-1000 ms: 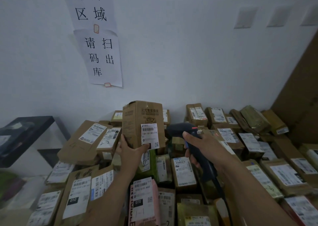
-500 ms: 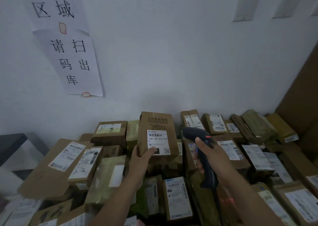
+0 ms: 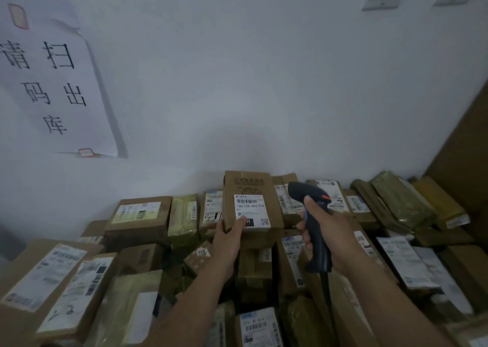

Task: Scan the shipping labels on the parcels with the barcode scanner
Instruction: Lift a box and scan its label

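A brown cardboard parcel stands upright at the back of the pile near the wall, its white shipping label facing me. My left hand grips its lower left corner, thumb lying across the label's bottom edge. My right hand grips the handle of a dark barcode scanner just right of the parcel. The scanner's head points up and left, level with the label, and its cable hangs down below my hand.
Several labelled cardboard boxes and green-yellow bags fill the surface, such as a flat box at the left and bags at the right. A paper sign hangs on the white wall. A tall cardboard sheet leans at the right.
My left hand has carried the parcel away from me toward the wall and set it more upright. The scanner followed to the right of it, and my view has shifted right and closer.
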The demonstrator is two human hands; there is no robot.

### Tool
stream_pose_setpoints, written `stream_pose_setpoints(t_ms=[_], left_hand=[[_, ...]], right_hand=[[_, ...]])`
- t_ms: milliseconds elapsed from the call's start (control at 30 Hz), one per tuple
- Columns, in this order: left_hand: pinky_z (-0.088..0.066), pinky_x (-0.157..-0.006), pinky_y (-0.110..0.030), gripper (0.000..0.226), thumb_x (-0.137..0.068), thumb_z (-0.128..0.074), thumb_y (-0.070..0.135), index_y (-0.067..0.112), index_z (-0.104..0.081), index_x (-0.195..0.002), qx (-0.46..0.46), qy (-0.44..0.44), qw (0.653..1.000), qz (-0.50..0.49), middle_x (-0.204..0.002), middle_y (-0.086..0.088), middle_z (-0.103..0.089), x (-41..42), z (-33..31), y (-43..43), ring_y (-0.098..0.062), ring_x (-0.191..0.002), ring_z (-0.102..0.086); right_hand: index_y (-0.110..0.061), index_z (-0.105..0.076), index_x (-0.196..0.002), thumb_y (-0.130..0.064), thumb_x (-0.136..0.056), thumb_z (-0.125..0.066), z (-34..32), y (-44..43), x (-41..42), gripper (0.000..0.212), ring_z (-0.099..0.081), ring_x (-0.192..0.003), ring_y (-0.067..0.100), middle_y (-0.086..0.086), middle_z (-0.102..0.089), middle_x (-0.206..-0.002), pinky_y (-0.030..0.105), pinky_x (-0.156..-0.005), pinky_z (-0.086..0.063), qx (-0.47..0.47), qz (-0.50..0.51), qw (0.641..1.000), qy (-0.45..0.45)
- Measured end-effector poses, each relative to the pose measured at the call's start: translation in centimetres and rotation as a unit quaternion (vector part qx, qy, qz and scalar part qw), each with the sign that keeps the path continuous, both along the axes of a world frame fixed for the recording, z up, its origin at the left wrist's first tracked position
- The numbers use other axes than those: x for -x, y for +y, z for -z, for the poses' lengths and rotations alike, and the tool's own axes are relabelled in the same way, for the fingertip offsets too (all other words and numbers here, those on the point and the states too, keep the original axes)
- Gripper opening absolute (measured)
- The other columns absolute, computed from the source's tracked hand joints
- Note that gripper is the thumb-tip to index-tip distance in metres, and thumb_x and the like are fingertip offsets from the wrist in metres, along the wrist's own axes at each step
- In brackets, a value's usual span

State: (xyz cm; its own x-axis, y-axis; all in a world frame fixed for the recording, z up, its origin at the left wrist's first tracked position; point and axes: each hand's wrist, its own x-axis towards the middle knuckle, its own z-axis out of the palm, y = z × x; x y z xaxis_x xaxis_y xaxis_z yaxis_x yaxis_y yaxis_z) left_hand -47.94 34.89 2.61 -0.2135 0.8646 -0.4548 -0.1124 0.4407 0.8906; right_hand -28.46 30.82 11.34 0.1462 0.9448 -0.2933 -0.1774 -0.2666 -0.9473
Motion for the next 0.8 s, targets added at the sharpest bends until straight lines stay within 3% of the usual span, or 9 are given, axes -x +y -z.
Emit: stream_pose_setpoints(t_ms=[100, 233, 400, 467, 600, 667, 733, 800], left_hand=[[-0.045, -0.104, -0.053, 0.069, -0.087, -0.065, 0.051, 0.031, -0.038, -0.147, 0.001, 0.002, 1.0, -0.002, -0.141, -0.005, -0.05, -0.7, 0.4, 2.0, -0.029, -0.126, -0.05], [-0.044, -0.104, -0.047, 0.055, -0.092, -0.055, 0.056, 0.027, -0.048, -0.139, -0.042, 0.119, 0.991, 0.033, -0.137, -0.005, -0.056, -1.6, 0.1, 4.1, -0.026, -0.123, -0.053], [-0.035, -0.11, -0.044, 0.072, -0.095, -0.034, 0.069, 0.018, -0.044, -0.145, -0.041, 0.345, 0.926, 0.147, -0.143, -0.008, -0.053, -0.9, -0.6, 6.2, -0.029, -0.131, -0.05], [-0.033, -0.113, -0.046, 0.08, -0.092, -0.026, 0.074, 0.019, -0.037, -0.15, -0.037, 0.382, 0.904, 0.187, -0.147, -0.009, -0.049, -0.1, 0.1, 6.8, -0.029, -0.134, -0.047], [-0.038, -0.111, -0.053, 0.112, -0.064, -0.008, 0.098, 0.031, -0.039, -0.148, -0.066, 0.41, 0.878, 0.237, -0.14, -0.003, -0.057, 2.1, 2.1, 6.8, -0.027, -0.129, -0.053], [-0.035, -0.113, -0.054, 0.093, -0.073, -0.02, 0.091, 0.035, -0.043, -0.144, -0.094, 0.438, 0.862, 0.237, -0.14, 0.0, -0.057, 3.2, 2.8, 6.5, -0.025, -0.131, -0.051], [-0.02, -0.121, -0.05, 0.074, -0.087, -0.04, 0.074, 0.032, -0.038, -0.148, -0.123, 0.504, 0.833, 0.193, -0.153, 0.002, -0.041, 4.3, 3.5, 6.2, -0.024, -0.144, -0.034], [-0.013, -0.121, -0.048, 0.08, -0.088, -0.055, 0.064, 0.029, -0.025, -0.154, -0.097, 0.55, 0.814, 0.159, -0.163, -0.004, -0.02, 5.3, 4.3, 6.6, -0.028, -0.15, -0.015]], right_hand=[[-0.004, -0.062, -0.09, -0.043, -0.09, -0.065, 0.7, 0.9, 0.1, 0.038, -0.053, -0.044, 0.019, 0.015, -0.065, -0.072, 0.026, -0.043, -0.046, 0.016, -0.017, 1.0, -0.018], [-0.005, -0.063, -0.091, -0.042, -0.092, -0.063, 2.0, 2.1, 0.7, 0.037, -0.055, -0.048, 0.019, 0.01, -0.067, -0.07, 0.029, -0.046, -0.046, 0.023, -0.037, 0.998, -0.044], [-0.003, -0.065, -0.093, -0.043, -0.092, -0.063, 3.9, 3.1, 1.6, 0.04, -0.057, -0.052, 0.019, 0.007, -0.068, -0.069, 0.029, -0.048, -0.048, 0.039, -0.041, 0.996, -0.067], [-0.002, -0.065, -0.095, -0.042, -0.091, -0.063, 4.5, 3.3, 2.1, 0.041, -0.058, -0.052, 0.019, 0.006, -0.068, -0.069, 0.028, -0.047, -0.049, 0.042, -0.048, 0.995, -0.073], [0.002, -0.065, -0.097, -0.04, -0.092, -0.063, 5.1, 3.7, 3.0, 0.043, -0.057, -0.049, 0.018, 0.012, -0.067, -0.074, 0.027, -0.043, -0.047, 0.044, -0.055, 0.994, -0.079], [0.003, -0.065, -0.096, -0.04, -0.092, -0.064, 5.2, 3.8, 3.2, 0.043, -0.055, -0.047, 0.019, 0.013, -0.066, -0.073, 0.027, -0.041, -0.045, 0.042, -0.05, 0.994, -0.084], [0.002, -0.064, -0.094, -0.039, -0.092, -0.064, 5.3, 4.0, 3.4, 0.042, -0.055, -0.048, 0.019, 0.014, -0.067, -0.075, 0.028, -0.042, -0.046, 0.038, -0.047, 0.994, -0.094], [0.0, -0.064, -0.094, -0.039, -0.092, -0.063, 5.4, 3.9, 3.5, 0.039, -0.056, -0.048, 0.018, 0.015, -0.069, -0.078, 0.027, -0.043, -0.047, 0.039, -0.046, 0.992, -0.109]])
